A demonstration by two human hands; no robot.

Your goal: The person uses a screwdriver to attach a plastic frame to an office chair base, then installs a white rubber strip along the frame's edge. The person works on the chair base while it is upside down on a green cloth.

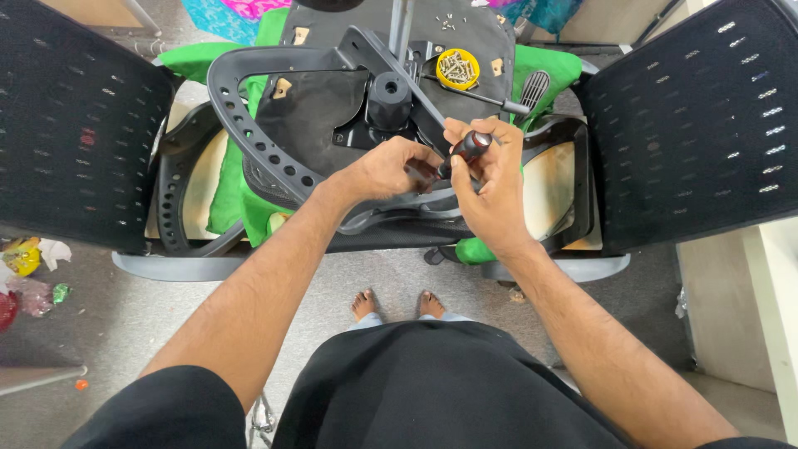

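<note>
While two black mesh chair backs stand at the edges, one on the left (75, 125) and one on the right (698, 116), the work sits between them. One black armrest loop (249, 125) with a row of holes curves over the upturned black seat base (324, 108), which rests on green fabric (224, 199). The left hand (391, 166) has its grip closed, fingers curled onto the armrest's lower edge by the seat mechanism. Just beside it, the right hand (490, 179) grips one black-handled screwdriver (465, 150), fist wrapped round the handle, tip pointing down toward the left hand's fingers. One round yellow dish of screws (457, 69) sits on the seat base above both hands. Two bare feet (397, 303) show on the grey floor (125, 316) below.
</note>
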